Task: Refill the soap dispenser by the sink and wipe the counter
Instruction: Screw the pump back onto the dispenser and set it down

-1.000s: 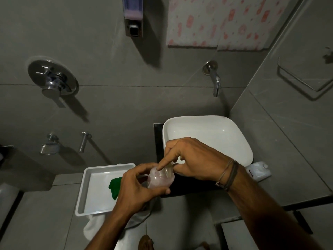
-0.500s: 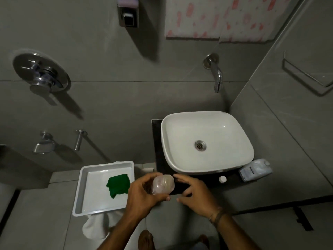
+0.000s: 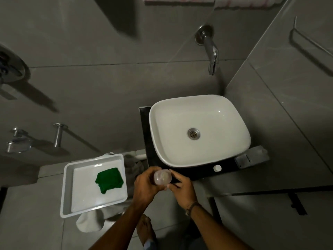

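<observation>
A small clear soap container point(image 3: 162, 179) with pinkish liquid sits between both hands, in front of the black counter point(image 3: 200, 173). My left hand point(image 3: 145, 186) wraps around it from the left. My right hand point(image 3: 182, 189) touches its right side with the fingertips. A white cap point(image 3: 217, 168) lies on the counter before the white sink point(image 3: 198, 130). A refill bottle point(image 3: 251, 158) lies on its side at the counter's right end. A green cloth point(image 3: 109, 179) lies in the white tray point(image 3: 72, 201). The wall dispenser is out of view.
A chrome tap point(image 3: 210, 49) juts from the grey wall above the sink. A white cloth point(image 3: 90, 222) hangs under the tray. Chrome fittings point(image 3: 57, 135) stick out of the left wall. A towel bar point(image 3: 310, 46) is on the right wall. My bare foot point(image 3: 146, 230) is below.
The view has tilted down, so the wall dispenser left the frame. Both hands dropped with the container to the counter's front edge; my right hand came off its top and now touches its side.
</observation>
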The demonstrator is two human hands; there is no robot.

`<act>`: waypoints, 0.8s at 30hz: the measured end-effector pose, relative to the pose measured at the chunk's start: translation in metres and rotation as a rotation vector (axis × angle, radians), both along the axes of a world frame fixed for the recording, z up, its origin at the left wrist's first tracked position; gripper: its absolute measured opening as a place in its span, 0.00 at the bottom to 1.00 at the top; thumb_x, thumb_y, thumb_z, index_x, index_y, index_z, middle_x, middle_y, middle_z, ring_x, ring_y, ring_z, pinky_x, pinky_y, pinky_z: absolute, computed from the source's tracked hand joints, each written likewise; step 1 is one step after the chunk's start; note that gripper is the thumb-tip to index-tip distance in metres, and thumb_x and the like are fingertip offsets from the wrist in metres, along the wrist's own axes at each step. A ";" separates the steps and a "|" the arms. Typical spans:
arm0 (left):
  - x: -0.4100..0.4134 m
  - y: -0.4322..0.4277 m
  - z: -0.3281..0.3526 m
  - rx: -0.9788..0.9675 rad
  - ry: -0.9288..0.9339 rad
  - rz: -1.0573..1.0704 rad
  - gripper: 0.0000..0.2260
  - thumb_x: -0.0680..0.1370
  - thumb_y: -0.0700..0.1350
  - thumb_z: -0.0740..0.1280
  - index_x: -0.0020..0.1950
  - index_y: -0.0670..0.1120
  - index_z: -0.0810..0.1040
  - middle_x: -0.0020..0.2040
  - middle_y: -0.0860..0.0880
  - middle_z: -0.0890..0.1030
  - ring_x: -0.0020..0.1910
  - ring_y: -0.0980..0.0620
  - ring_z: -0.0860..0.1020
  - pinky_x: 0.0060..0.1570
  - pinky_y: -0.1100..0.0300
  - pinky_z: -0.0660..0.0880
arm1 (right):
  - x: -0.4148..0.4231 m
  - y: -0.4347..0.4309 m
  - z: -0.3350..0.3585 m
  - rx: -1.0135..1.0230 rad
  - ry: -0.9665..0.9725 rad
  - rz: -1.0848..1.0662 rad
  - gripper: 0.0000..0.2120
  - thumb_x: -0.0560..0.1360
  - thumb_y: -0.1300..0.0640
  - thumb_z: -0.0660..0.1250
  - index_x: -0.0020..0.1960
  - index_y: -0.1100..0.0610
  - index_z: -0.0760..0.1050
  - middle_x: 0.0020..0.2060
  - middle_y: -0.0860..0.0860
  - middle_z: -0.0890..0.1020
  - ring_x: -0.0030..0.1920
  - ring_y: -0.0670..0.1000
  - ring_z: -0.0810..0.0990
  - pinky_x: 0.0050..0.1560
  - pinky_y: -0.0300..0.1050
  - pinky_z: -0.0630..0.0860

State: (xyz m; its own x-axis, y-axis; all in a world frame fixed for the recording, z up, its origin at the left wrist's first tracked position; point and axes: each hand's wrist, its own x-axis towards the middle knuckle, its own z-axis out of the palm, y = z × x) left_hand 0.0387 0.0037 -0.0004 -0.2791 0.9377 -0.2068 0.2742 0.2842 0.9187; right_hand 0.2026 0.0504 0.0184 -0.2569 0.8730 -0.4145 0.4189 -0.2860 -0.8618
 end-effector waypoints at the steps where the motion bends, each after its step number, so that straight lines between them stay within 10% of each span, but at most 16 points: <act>1: 0.000 0.004 -0.004 -0.006 -0.004 0.008 0.25 0.57 0.57 0.82 0.52 0.66 0.81 0.50 0.68 0.85 0.48 0.64 0.85 0.46 0.69 0.80 | -0.002 0.002 -0.003 0.002 -0.002 -0.011 0.27 0.74 0.73 0.71 0.69 0.54 0.78 0.61 0.48 0.84 0.62 0.45 0.82 0.59 0.37 0.80; 19: -0.007 0.007 -0.030 -0.022 0.007 0.037 0.27 0.61 0.54 0.87 0.57 0.61 0.81 0.52 0.63 0.86 0.50 0.59 0.86 0.49 0.57 0.85 | -0.018 0.002 -0.017 -0.044 -0.009 -0.097 0.25 0.74 0.72 0.71 0.68 0.56 0.79 0.57 0.48 0.84 0.57 0.46 0.82 0.47 0.27 0.78; 24: -0.002 0.002 -0.030 -0.059 0.050 0.070 0.43 0.58 0.43 0.89 0.71 0.51 0.77 0.63 0.54 0.84 0.62 0.52 0.82 0.62 0.49 0.81 | -0.014 -0.001 -0.020 -0.090 0.015 -0.116 0.26 0.74 0.74 0.71 0.69 0.57 0.78 0.60 0.51 0.83 0.61 0.50 0.82 0.49 0.29 0.79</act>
